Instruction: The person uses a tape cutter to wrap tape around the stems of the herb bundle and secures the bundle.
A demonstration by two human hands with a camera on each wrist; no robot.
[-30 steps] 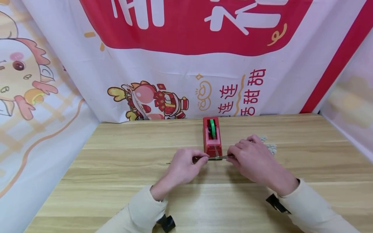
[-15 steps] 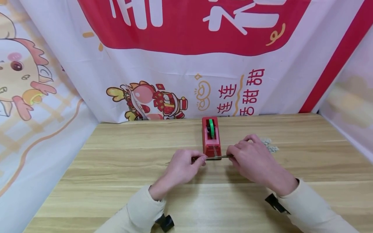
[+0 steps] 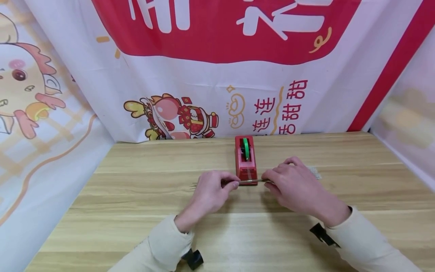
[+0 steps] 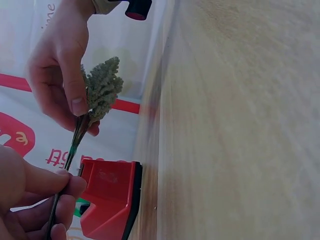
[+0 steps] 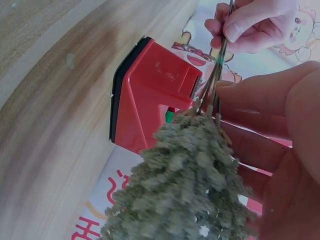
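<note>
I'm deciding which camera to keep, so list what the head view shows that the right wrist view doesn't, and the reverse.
Only the head view: the left sleeve, the right sleeve and the table's far edge along the whole backdrop.

Only the right wrist view: the large grey-green flower cluster close up and the dispenser's toothed edge; from the head, just a pale bit of cluster peeks out behind the right hand.

Both: that hand and the left hand holding the thin stems, and the red tape dispenser.

wood-grain tabletop [image 3: 102, 226] | on it: red tape dispenser [image 3: 246, 165] | near back edge
</note>
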